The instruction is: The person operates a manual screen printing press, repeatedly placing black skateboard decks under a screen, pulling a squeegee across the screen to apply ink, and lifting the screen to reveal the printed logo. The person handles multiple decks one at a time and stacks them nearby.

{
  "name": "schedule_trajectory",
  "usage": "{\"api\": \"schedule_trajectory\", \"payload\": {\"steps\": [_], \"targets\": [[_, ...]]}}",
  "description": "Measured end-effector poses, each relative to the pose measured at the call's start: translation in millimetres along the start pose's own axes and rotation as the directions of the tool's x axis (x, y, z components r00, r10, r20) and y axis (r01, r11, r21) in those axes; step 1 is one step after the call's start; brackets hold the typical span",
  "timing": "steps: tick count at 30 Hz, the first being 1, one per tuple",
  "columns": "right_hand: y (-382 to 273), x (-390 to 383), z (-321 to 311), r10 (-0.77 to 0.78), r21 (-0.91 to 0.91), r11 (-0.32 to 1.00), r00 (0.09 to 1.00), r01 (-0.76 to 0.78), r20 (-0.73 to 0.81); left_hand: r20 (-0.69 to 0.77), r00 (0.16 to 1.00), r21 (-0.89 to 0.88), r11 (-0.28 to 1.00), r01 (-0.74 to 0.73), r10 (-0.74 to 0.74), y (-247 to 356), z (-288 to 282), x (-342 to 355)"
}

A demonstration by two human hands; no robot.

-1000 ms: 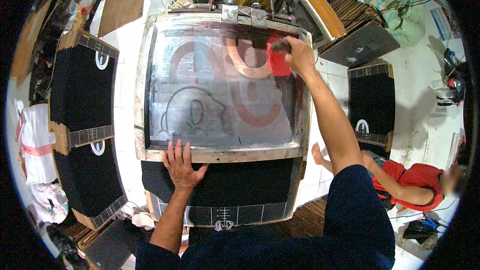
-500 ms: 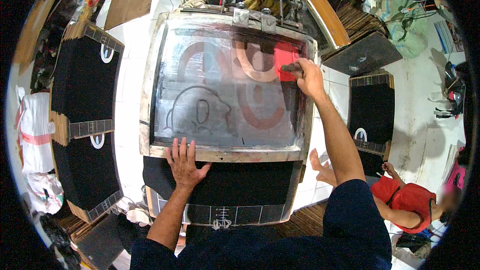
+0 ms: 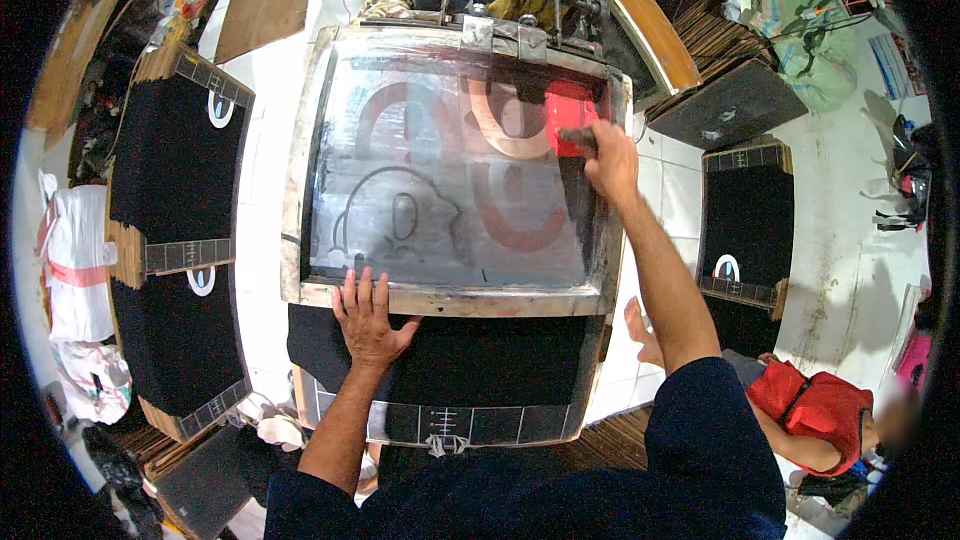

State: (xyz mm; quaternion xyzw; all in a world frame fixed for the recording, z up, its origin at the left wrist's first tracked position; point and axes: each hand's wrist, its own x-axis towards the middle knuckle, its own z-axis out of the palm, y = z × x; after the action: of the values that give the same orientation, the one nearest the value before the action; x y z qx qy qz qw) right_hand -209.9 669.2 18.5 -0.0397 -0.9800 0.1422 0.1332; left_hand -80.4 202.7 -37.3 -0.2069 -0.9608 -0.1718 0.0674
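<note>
In front of me lies a screen-printing frame (image 3: 450, 302) with pale, stained edges. Its grey mesh (image 3: 400, 215) shows curved stencil shapes, one like a rounded figure outline. Bright red ink (image 3: 571, 100) sits in a patch at the mesh's far right. My right hand (image 3: 612, 162) is closed around a small dark squeegee (image 3: 577, 138), which rests against this red patch. My left hand (image 3: 371, 320) lies on the near edge of the frame, fingers spread, holding nothing. Black fabric (image 3: 490, 360) stretched over a board shows below the frame.
Boards with black fabric (image 3: 175, 175) stand on the left, and another black-covered board (image 3: 750, 210) on the right. Metal hinge clamps (image 3: 505, 37) hold the frame's far edge. A person in red (image 3: 815, 415) is at the lower right. Stacked boards (image 3: 710, 45) lie at the far right.
My right hand and the squeegee have shifted slightly, staying at the red ink. My left hand stays on the frame edge. The person in red has lowered a raised hand.
</note>
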Motion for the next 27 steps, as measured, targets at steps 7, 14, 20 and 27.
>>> {"api": "schedule_trajectory", "payload": {"steps": [7, 14, 20, 27], "targets": [[9, 6, -9, -0.172, 0.003, 0.985, 0.984, 0.173, -0.037, 0.012, 0.997, -0.089, 0.994, -0.069, 0.07, -2, -29, 29], [21, 32, -30, -0.05, 0.171, 0.985, 0.992, 0.03, 0.114, 0.014, 0.994, -0.157, 0.982, -0.102, 0.106, 10, -64, 45], [39, 65, -26, -0.115, 0.156, 0.985, 0.95, 0.072, 0.291, 0.029, 0.994, -0.145, 0.985, -0.098, 0.103, 17, -72, 49], [76, 162, 2, -0.077, 0.129, 0.991, 0.922, 0.03, 0.379, 0.068, 0.996, -0.086, 0.995, -0.057, 0.063, 19, -73, 46]]}}
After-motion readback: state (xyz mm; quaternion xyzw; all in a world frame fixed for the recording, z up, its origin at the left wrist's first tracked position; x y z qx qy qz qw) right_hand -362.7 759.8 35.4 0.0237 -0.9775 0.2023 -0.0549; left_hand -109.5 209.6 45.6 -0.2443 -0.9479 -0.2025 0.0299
